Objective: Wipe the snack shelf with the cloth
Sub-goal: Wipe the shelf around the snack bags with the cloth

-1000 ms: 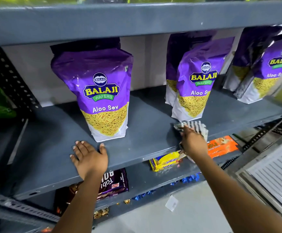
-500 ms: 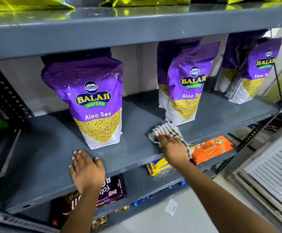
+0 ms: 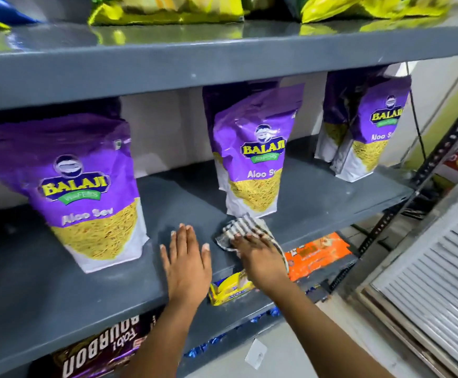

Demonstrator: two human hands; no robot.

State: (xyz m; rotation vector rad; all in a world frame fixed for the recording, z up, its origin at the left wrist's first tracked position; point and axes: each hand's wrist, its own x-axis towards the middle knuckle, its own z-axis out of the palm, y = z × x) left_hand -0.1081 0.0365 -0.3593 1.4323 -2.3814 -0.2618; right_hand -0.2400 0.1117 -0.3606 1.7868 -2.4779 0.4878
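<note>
Right hand (image 3: 259, 257) is flat on the cloth (image 3: 243, 230), fingers extended and pressing it down onto the grey snack shelf (image 3: 181, 197); it covers the cloth's near edge, no pinch visible. The cloth is striped black and white, bunched, sitting near the shelf's front edge and touching or just in front of the base of the middle Aloo Sev bag (image 3: 252, 159); contact unclear due to blur.

Left hand (image 3: 185, 259) lies palm down on the same shelf, fingers spread, holding nothing, just beside the right hand and to the right of the left Aloo Sev bag (image 3: 86, 186).

A third pair of Aloo Sev bags (image 3: 369, 132) stands upright at the right end of the shelf, well apart from both hands.

Upper shelf (image 3: 222, 64) carries yellow-green packets (image 3: 168, 9).

Lower shelf (image 3: 236, 315): a yellow packet (image 3: 228, 290) partly under the right wrist, an orange packet (image 3: 318, 255) beside it, a dark Bourbon pack (image 3: 99, 347) at the left.
</note>
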